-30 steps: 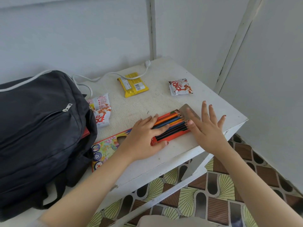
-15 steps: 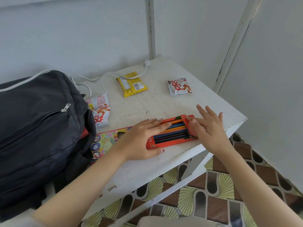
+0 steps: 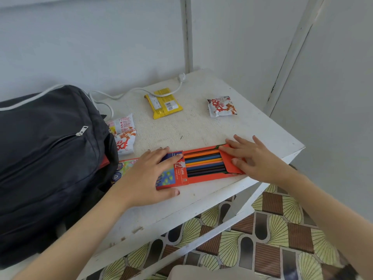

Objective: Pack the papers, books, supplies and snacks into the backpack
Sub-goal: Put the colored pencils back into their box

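Observation:
A red box of coloured pencils [image 3: 201, 166] lies near the front edge of the white table [image 3: 201, 128]. My left hand [image 3: 149, 178] lies flat on the box's left end, fingers straight. My right hand [image 3: 256, 158] presses the box's red end flap [image 3: 230, 160] down over the pencil tips. The black backpack [image 3: 46, 158] stands at the left, with a red item poking from its opening. A yellow snack pack [image 3: 164, 103] and a white-and-red snack pack [image 3: 221, 106] lie at the back. Another white-and-red snack pack [image 3: 124, 134] lies beside the backpack.
A colourful booklet [image 3: 125, 168] lies under the pencil box, next to the backpack. A white cable [image 3: 125, 93] runs along the back of the table to a plug. Walls close in behind and to the right. Patterned floor tiles [image 3: 262, 239] show below the table edge.
The pencil box has slid left and turned more square to the table edge. My right hand has folded the end flap from upright down over the pencil tips.

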Demonstrator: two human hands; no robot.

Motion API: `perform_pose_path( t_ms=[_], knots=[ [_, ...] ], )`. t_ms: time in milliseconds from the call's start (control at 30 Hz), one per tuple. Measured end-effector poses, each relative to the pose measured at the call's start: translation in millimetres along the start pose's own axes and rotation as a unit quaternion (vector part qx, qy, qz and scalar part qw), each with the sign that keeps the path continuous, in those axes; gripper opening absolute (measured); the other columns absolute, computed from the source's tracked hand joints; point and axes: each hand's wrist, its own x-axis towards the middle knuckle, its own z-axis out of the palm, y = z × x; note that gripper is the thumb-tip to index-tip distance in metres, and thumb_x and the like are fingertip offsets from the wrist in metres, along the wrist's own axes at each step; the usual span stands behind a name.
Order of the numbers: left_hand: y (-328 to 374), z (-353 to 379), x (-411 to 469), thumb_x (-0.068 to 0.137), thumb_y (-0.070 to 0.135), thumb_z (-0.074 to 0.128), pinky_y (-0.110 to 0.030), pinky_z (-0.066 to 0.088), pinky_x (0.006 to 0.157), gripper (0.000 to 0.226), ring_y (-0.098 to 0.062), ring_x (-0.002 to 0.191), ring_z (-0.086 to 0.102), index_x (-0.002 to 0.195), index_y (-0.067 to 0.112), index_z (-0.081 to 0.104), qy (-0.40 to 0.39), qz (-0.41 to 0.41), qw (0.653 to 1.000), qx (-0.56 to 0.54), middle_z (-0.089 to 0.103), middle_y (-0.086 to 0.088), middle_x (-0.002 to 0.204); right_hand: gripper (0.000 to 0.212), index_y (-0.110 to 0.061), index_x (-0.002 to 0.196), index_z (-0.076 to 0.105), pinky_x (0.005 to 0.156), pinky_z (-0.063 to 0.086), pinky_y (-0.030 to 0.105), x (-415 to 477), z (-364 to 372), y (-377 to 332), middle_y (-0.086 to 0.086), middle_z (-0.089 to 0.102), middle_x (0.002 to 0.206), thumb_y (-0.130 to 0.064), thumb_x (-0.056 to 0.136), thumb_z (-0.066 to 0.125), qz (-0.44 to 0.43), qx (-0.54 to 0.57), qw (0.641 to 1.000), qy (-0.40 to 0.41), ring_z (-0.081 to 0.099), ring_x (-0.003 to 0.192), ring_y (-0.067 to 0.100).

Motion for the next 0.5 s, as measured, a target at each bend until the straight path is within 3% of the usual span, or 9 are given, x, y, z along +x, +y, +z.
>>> perform_pose_path(
  t_ms=[100, 167, 300, 500],
  knots=[
    [-0.8, 0.1, -2.7, 0.061, 0.091, 0.012, -0.029, -0.004, 0.112, 0.090, -0.015, 0.143, 0.003, 0.141, 0.051, 0.003, -0.006, -0.001, 1.000, 0.016, 0.009, 0.003, 0.156, 0.065, -0.049, 0.138, 0.018, 0.113, -0.011, 0.038, -2.0, -1.1, 5.0, -0.013, 0.015, 0.153, -0.076, 0.079, 0.025, -0.030, -0.018, 0.999, -0.039, 0.003, 0.143, 0.005],
    [-1.5, 1.6, -2.8, 0.066, 0.089, 0.014, -0.031, 0.007, 0.111, 0.088, -0.018, 0.139, 0.014, 0.143, 0.045, 0.016, 0.022, 0.012, 1.000, -0.001, 0.021, -0.002, 0.153, 0.078, -0.047, 0.139, 0.013, 0.113, -0.010, 0.038, -3.1, -3.1, 6.4, -0.013, 0.012, 0.153, -0.085, 0.072, 0.022, -0.057, -0.052, 0.996, -0.044, 0.001, 0.141, 0.003],
    [-4.3, 7.5, -2.8, 0.078, 0.079, 0.028, -0.032, 0.020, 0.103, 0.077, -0.015, 0.126, 0.028, 0.139, 0.034, 0.039, 0.070, 0.048, 0.996, -0.020, 0.039, -0.006, 0.140, 0.083, -0.044, 0.141, 0.011, 0.114, -0.010, 0.038, -4.5, -7.2, 5.8, -0.012, 0.011, 0.153, -0.087, 0.070, 0.021, -0.072, -0.063, 0.994, -0.055, 0.000, 0.140, 0.002],
    [-3.4, 13.0, 1.4, 0.076, 0.080, 0.030, -0.029, 0.020, 0.105, 0.076, -0.009, 0.130, 0.018, 0.139, 0.037, 0.037, 0.060, 0.052, 0.994, -0.070, 0.033, -0.002, 0.144, 0.084, -0.034, 0.148, 0.018, 0.116, -0.006, 0.040, -5.0, 4.1, -2.4, -0.001, 0.019, 0.157, -0.081, 0.078, 0.021, -0.081, -0.072, 0.993, -0.040, 0.006, 0.145, 0.010]
  ],
)
